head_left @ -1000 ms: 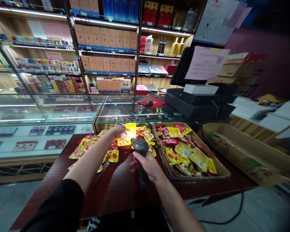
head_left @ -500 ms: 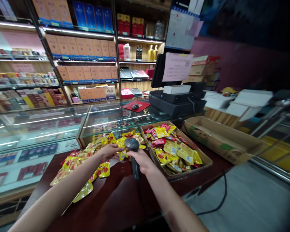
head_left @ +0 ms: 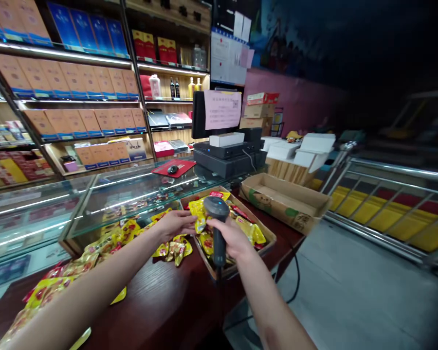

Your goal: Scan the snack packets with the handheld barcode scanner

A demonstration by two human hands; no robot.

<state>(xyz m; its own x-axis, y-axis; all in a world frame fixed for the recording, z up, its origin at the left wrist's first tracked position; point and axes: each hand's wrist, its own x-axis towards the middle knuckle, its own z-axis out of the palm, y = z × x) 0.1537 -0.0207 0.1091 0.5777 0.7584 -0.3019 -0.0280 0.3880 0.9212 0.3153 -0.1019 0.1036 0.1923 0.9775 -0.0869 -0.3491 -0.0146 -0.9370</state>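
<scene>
While the right hand (head_left: 229,237) wraps tight round the barcode scanner (head_left: 216,224), the left hand (head_left: 175,224) pinches a yellow snack packet (head_left: 198,216) just beside the scanner's head.

Lit wooden shelves (head_left: 76,92) of boxed goods fill the upper left; below them runs a glass display counter (head_left: 95,194). A pink wall (head_left: 295,104) stands mid-frame, grey floor (head_left: 350,291) lower right — metal railing (head_left: 394,194) at far right, dim.
</scene>
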